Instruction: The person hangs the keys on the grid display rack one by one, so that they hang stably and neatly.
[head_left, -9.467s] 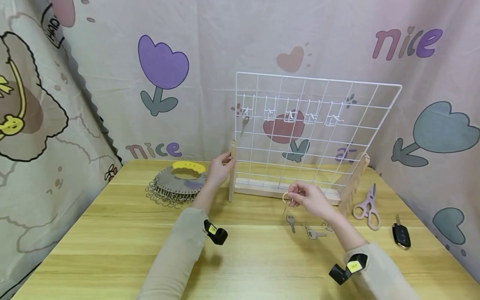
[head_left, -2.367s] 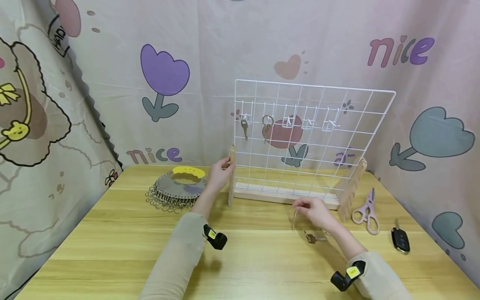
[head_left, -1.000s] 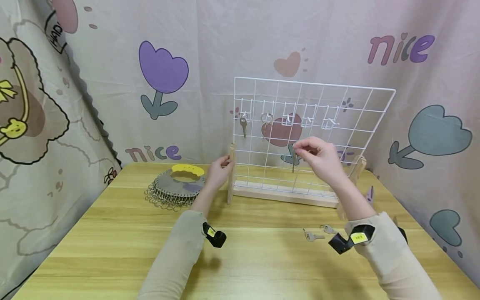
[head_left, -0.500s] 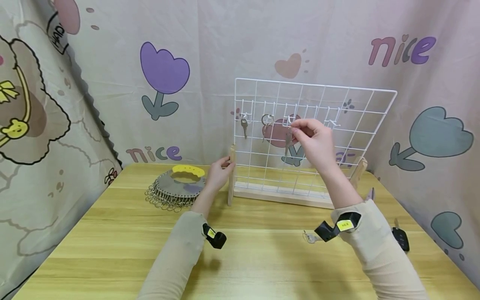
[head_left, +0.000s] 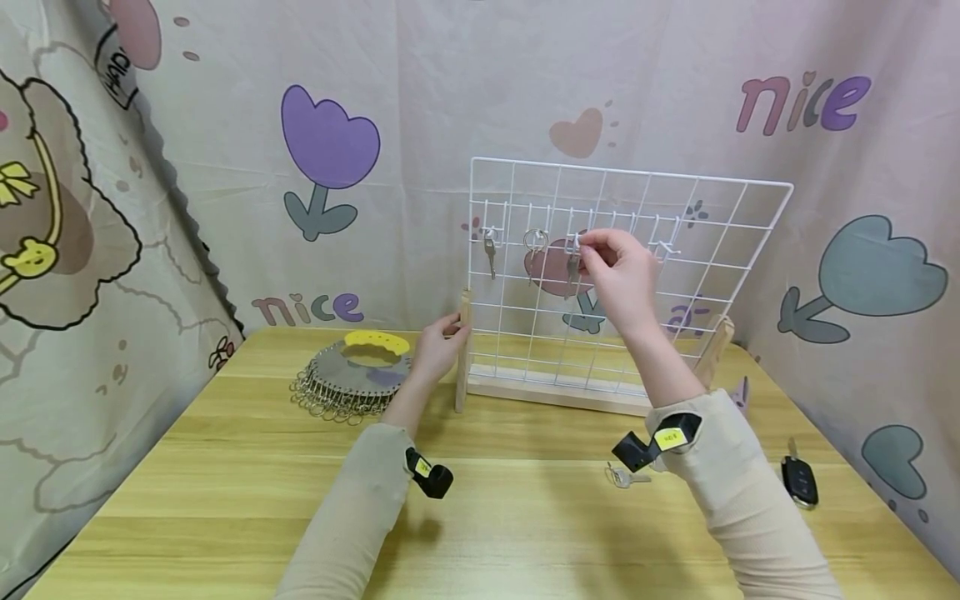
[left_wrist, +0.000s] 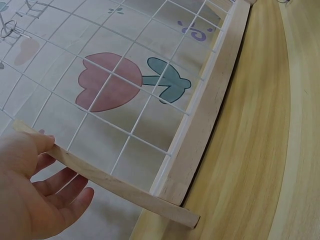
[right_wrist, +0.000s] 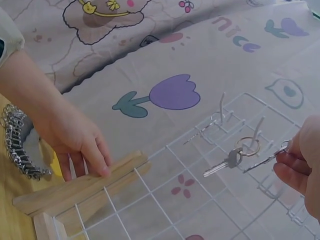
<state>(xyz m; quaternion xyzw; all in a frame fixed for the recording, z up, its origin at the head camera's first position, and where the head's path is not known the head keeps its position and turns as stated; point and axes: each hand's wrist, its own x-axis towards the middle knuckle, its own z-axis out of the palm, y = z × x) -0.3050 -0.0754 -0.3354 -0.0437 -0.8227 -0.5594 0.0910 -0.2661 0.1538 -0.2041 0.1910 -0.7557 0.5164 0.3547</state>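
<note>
1. Tulip-print curtain [head_left: 420, 83] behind a wood-grain table [head_left: 480, 533].
2. Left hand [head_left: 435, 350] grips the left wooden upright [head_left: 462, 371] of the wire grid rack [head_left: 632, 171].
3. Right hand [head_left: 626, 279] pinches a key [head_left: 573, 268] at the third hook [head_left: 575, 242] from left.
4. Hanging it seems underway; release calls for a seated ring, which fingers obscure.

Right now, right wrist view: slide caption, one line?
A person's right grip holds a silver metal key at a white wire grid rack; left grip holds the rack's pale wooden upright.
</note>
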